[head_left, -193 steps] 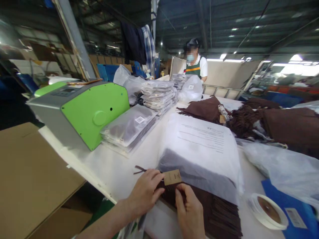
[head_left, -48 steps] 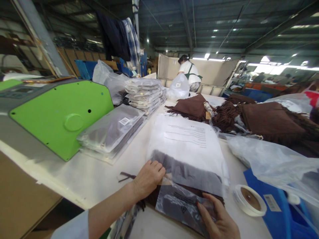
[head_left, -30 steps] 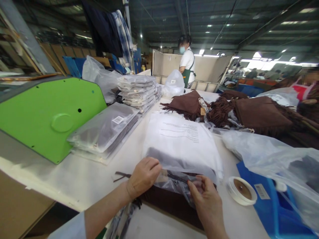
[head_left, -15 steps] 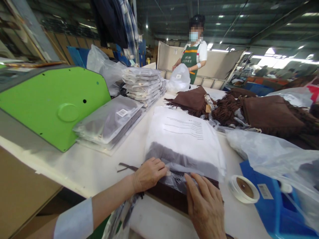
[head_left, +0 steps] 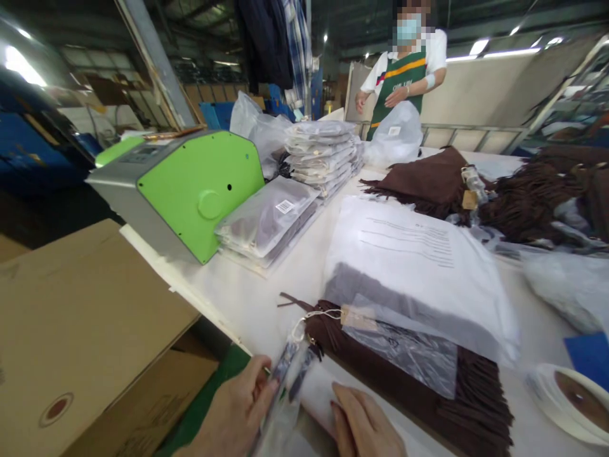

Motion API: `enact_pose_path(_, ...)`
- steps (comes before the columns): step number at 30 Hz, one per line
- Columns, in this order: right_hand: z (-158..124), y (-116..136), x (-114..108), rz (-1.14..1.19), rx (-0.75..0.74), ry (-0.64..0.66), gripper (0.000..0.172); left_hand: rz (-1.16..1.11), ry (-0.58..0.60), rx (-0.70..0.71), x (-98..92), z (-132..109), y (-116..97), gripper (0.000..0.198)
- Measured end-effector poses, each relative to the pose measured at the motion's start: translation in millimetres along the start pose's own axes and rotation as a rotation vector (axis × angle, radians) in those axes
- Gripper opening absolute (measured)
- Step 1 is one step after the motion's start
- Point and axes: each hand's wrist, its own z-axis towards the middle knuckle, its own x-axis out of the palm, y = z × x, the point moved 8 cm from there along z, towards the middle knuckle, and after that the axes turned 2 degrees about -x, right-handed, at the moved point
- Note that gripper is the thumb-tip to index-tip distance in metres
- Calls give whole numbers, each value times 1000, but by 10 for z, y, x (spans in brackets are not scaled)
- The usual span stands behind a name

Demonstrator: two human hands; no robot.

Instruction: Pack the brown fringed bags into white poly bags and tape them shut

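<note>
A dark brown fringed bag (head_left: 380, 374) lies at the table's front, its upper part inside a white printed plastic bag (head_left: 404, 247). On the brown bag rest a clear plastic packet (head_left: 409, 355) and a cardboard tag (head_left: 360, 317) with white string. At the table edge, my left hand (head_left: 233, 409) pinches a plastic-wrapped strap (head_left: 285, 365) that hangs down from the bag's left corner. My right hand (head_left: 366, 422) lies to the right of the strap, fingers stretched over the front edge and slightly bent; nothing shows in its grasp.
A green-sided machine (head_left: 209, 190) stands at left beside packed bags (head_left: 266, 216) and a taller stack (head_left: 323, 152). Brown fringed bags (head_left: 428, 181) lie at back right. A tape roll (head_left: 571, 400) sits right, a cardboard box (head_left: 85, 330) lower left. A co-worker (head_left: 404, 76) stands behind the table.
My view has swung left. Both hands have left the bag's middle and moved to the front edge near its left corner. The packet and tag are now uncovered, and the co-worker's hands have lifted off the plastic bag.
</note>
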Motion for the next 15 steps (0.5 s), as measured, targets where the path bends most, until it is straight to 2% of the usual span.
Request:
enact_pose_path(2,42,136,164,67,44,-24,24,-157,18,-82,165,-165,0,29)
enact_pose_path(5,52,113,197,129,247,-64,30,-488,154,-110,414,-221,-197,31)
enact_pose_path(7,52,30,204,248,355,43,34,-719,272,-99,552,-184,-393,27)
enact_pose_path(9,74,-59,184,355,408,207,35,-902,359,-140,679,-131,-544,28)
enact_pose_path(12,190,-178,1,366,367,326,34,-1124,467,-193,862,-74,-740,38)
enact_pose_path(15,326,-221,-165,295,231,355,27,-1261,596,-112,961,-55,-955,45)
